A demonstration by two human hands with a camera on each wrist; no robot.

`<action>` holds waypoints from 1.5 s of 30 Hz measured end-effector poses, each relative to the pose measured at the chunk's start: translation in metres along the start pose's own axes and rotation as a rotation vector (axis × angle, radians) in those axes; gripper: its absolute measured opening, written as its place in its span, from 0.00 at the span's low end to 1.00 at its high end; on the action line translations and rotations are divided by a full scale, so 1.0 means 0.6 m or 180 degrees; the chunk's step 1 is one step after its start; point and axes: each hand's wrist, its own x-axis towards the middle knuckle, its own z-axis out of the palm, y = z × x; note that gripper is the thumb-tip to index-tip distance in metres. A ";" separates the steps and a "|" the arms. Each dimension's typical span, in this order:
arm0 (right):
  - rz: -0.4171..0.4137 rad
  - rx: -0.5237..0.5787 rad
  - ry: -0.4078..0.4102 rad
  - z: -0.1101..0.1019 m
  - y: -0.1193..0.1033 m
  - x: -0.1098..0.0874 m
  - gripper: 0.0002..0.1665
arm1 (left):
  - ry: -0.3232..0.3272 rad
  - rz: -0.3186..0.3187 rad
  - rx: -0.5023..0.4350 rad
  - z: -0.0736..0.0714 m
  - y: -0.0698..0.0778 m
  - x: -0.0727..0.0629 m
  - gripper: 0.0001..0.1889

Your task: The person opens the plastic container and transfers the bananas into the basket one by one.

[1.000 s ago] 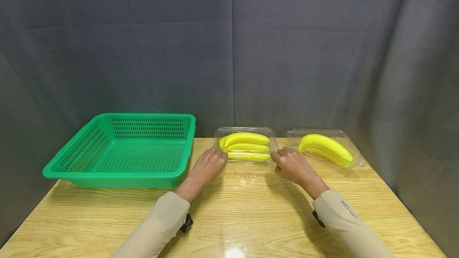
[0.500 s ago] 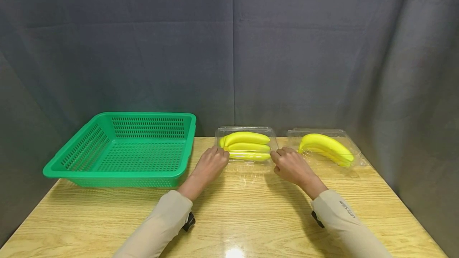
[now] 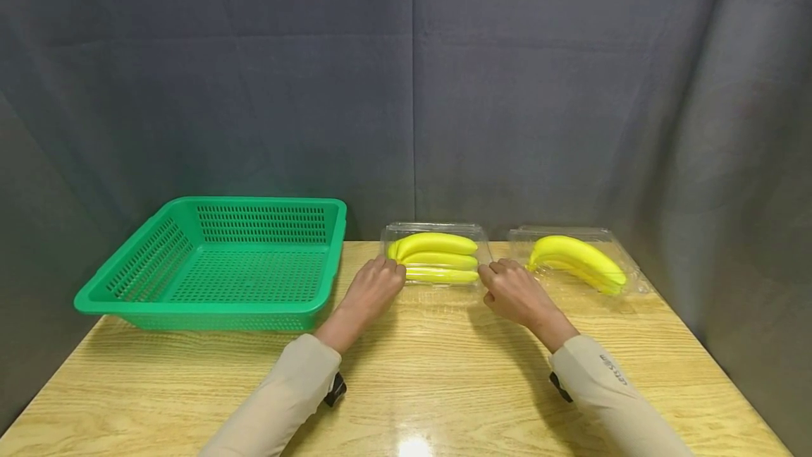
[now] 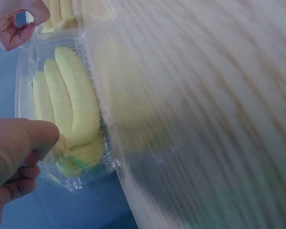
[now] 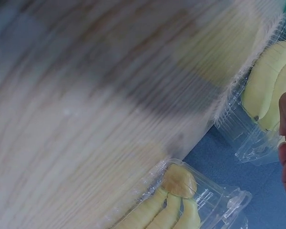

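A clear plastic clamshell container (image 3: pixel 433 227) sits towards the back of the table, with a bunch of yellow bananas (image 3: pixel 438 259) inside. My left hand (image 3: pixel 374 288) pinches its near left corner, thumb and fingers curled at the edge. At the near right corner, my right hand (image 3: pixel 517 291) does the same, its fingers bent towards the thumb. The left wrist view shows bananas (image 4: pixel 76 95) through the clear plastic, between the left hand (image 4: pixel 19 157) and the right hand (image 4: pixel 16 24). My fingertips are hidden in the head view.
To the right stands a second clear container (image 3: pixel 558 232) holding a bunch of bananas (image 3: pixel 577 259). A green perforated basket (image 3: pixel 216 309) with nothing in it stands at the left. Behind the wooden table (image 3: pixel 431 372) hangs a grey curtain (image 3: pixel 406 90).
My left hand has shifted very slightly to the right at the container's corner. The right hand, both containers and the basket stay practically where they were.
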 end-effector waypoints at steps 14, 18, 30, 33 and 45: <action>-0.0124 -0.0097 0.0023 -0.009 0.006 -0.004 0.14 | 0.0048 -0.0025 0.0056 -0.006 -0.008 -0.004 0.07; -0.0050 -0.0173 -0.0050 -0.012 0.008 -0.006 0.11 | 0.0036 0.0002 0.0061 -0.006 -0.008 -0.005 0.07; -0.0163 -0.0184 0.0005 -0.012 0.014 -0.012 0.12 | 0.0091 0.0048 0.0015 -0.001 -0.006 -0.006 0.07; -0.0189 -0.0174 0.0072 -0.011 0.014 -0.012 0.13 | 0.0103 0.0043 -0.0007 -0.001 -0.005 -0.006 0.07; -0.0163 0.0009 0.0229 -0.005 0.016 -0.005 0.16 | -0.0027 -0.0061 -0.0131 -0.004 -0.006 -0.008 0.07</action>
